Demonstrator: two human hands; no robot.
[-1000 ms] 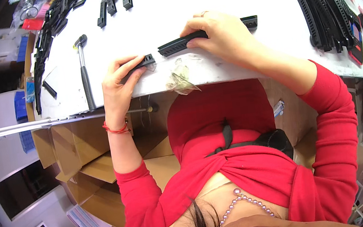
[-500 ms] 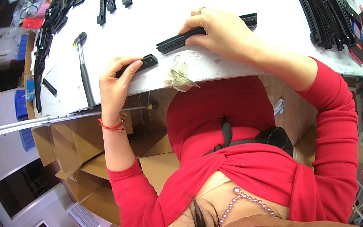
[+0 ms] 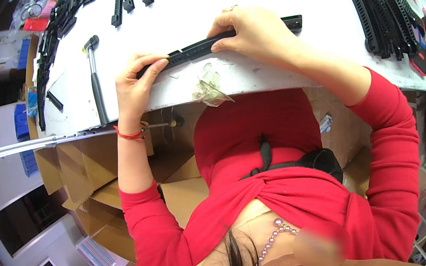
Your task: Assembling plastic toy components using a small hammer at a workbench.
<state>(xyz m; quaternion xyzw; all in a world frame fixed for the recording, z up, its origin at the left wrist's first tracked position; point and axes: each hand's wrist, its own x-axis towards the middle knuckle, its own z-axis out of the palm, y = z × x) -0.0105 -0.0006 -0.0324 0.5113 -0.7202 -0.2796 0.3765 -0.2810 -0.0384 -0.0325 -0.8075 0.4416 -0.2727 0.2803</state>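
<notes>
Pinched between the fingers and thumb of my right hand (image 3: 256,31) is a long black slotted plastic strip (image 3: 201,49), lying along the near part of the table. Its far right end shows beyond my hand, and the middle is hidden under it. My left hand (image 3: 134,84) grips a short black plastic piece (image 3: 174,60), mostly covered by the fingers. That piece meets the left end of the strip, nearly in line with it; I cannot tell whether they interlock. A crumpled clear plastic scrap (image 3: 210,87) lies at the table edge below.
A black-handled hammer (image 3: 96,78) lies left of my left hand. Several short black pieces (image 3: 121,4) sit farther back, and a heap of black parts (image 3: 55,38) lines the left edge. Long curved black strips (image 3: 369,7) fill the right side. Cardboard boxes (image 3: 79,168) stand below the table.
My left hand has brought its short piece up against the left end of the strip, closing the gap between them. My right hand stays nearly in place.
</notes>
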